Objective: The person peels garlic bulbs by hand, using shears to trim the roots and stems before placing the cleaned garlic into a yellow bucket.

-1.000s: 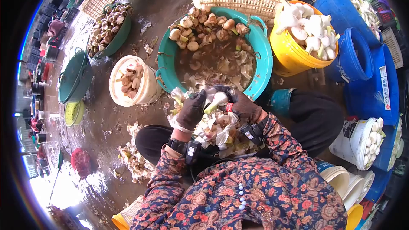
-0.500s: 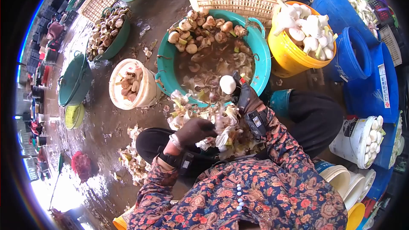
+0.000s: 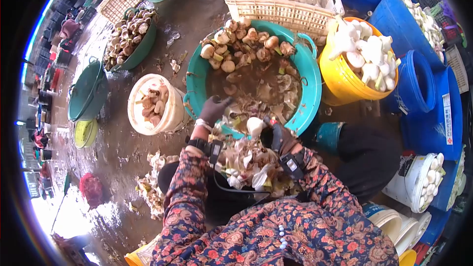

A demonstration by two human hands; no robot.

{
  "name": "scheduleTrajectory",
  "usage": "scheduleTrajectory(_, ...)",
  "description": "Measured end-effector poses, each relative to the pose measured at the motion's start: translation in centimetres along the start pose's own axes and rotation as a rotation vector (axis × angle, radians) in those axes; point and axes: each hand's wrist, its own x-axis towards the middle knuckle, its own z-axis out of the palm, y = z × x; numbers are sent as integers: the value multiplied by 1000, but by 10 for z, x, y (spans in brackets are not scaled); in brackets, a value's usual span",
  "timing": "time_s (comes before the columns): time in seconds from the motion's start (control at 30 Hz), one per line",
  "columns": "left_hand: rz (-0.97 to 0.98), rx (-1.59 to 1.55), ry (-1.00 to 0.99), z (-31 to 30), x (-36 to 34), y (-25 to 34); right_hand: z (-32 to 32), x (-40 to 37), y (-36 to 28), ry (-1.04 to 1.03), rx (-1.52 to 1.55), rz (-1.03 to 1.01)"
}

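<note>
My right hand [image 3: 283, 139], in a dark glove, is closed on a white peeled garlic bulb [image 3: 255, 126] just over the near rim of a green tub [image 3: 312, 91]. A small reddish piece shows by its fingers; I cannot make out what it is. My left hand [image 3: 214, 110], also dark-gloved, is over the tub's near left rim with its fingers stretched out and no object visible in them. Unpeeled garlic bulbs [image 3: 227, 66] lie at the tub's far side, above brown water and loose skins. A heap of garlic peelings [image 3: 251, 162] rests between my legs, below both hands.
A white bucket [image 3: 172, 116] with brownish pieces stands left of the tub. To the right is a yellow bucket [image 3: 340, 83] heaped with white garlic, beside blue containers [image 3: 426, 103]. Behind the tub stands a cream crate [image 3: 281, 12]. More peelings [image 3: 152, 187] litter the wet floor.
My left hand has moved up from the peelings to the tub's near left rim, and its fingers have spread. My right hand has come slightly down with the garlic bulb. The view has shifted slightly.
</note>
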Motion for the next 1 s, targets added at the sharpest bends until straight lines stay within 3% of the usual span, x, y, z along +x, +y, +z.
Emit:
scheduleTrajectory(0.07, -79, -104, -14, -3, 36, 2, -4, 3, -2, 69, -89, -19)
scheduleTrajectory(0.13, -245, -597, -35, 2, 76, -3, -6, 15, -6, 110, -113, -121)
scheduleTrajectory(0.2, -232, -625, -61, 7, 114, 2, -7, 32, -21, 144, -63, -111)
scheduleTrajectory(0.23, -332, -617, -15, 14, 133, 3, -14, 36, -36, -2, 2, -90)
scheduleTrajectory(0.27, -435, -608, 32, 20, 148, 6, -2, 52, -53, 81, 255, -131)
scheduleTrajectory(0.3, -539, -596, 81, 25, 164, 6, 15, 45, -86, -116, 274, -236)
scheduleTrajectory(0.33, -542, -602, 81, 31, 187, -5, 57, 24, -119, -162, 177, -533)
scheduleTrajectory(0.37, -426, -449, 121, 38, 211, -25, 58, 23, -148, -231, 196, -660)
scheduleTrajectory(0.4, -312, -295, 158, 44, 224, -40, 65, 6, -177, -469, 205, -547)
scheduleTrajectory(0.47, -405, -285, 198, 44, 202, -29, 84, -11, -193, -230, 96, -620)
scheduleTrajectory(0.53, -179, -213, -7, 39, 165, -36, 25, 35, -173, 99, -315, -425)
scheduleTrajectory(0.57, -124, -459, -94, 41, 138, -25, 17, 46, -152, 288, -476, -469)
scheduleTrajectory(0.63, 44, -562, -286, 35, 89, -2, -7, 69, -119, 432, -624, -322)
scheduleTrajectory(0.67, 93, -568, -392, 30, 69, 2, 3, 63, -105, 518, -681, -347)
scheduleTrajectory(0.7, 62, -550, -424, 27, 40, 24, -27, 91, -86, 544, -874, -461)
scheduleTrajectory(0.73, 152, -527, -515, 29, 26, 30, -58, 118, -68, 561, -1069, -579)
scheduleTrajectory(0.77, 213, -408, -532, 31, 14, 37, -41, 100, -62, 562, -1064, -575)
scheduleTrajectory(0.87, 356, -185, -533, 39, -13, 51, 15, 39, -60, 512, -1085, -738)
scheduleTrajectory(0.97, 529, 295, -253, 43, -47, 83, 17, 20, -58, 446, -1227, -680)
scheduleTrajectory(1.0, 538, 298, -248, 43, -53, 85, 16, 17, -56, 445, -1227, -690)
